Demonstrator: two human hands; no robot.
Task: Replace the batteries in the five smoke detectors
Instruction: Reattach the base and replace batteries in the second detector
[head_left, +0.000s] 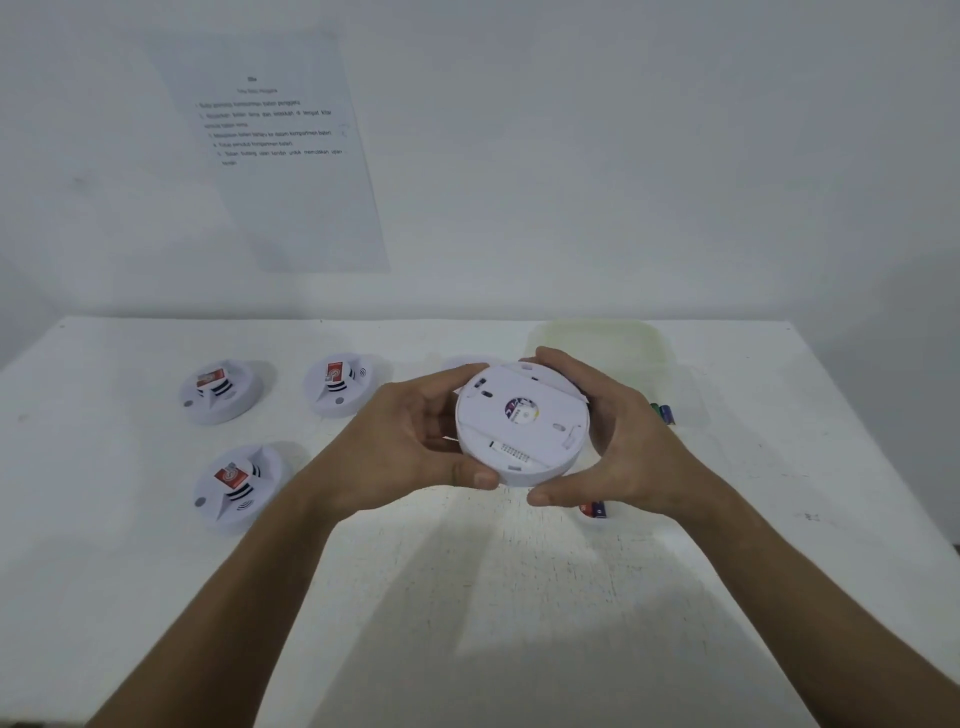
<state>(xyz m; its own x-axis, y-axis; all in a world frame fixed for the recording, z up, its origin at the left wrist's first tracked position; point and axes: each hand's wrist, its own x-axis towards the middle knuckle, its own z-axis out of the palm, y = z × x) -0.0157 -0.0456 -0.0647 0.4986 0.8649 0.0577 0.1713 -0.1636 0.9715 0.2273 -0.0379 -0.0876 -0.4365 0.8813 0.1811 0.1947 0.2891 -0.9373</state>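
Both sets of fingers (470, 382) curl around one white smoke detector (522, 423), held above the worktop (519, 571) with its back plate facing up: the left hand (410, 441) grips its left rim, the right hand (618, 441) its right rim. Three more detectors (221, 392) lie to the left, each with a red battery on top. A red battery (594, 510) lies under the right hand. Further batteries (664, 413) and a pale tray (597, 338) sit to the right. A printed sheet (275, 145) hangs on the wall.
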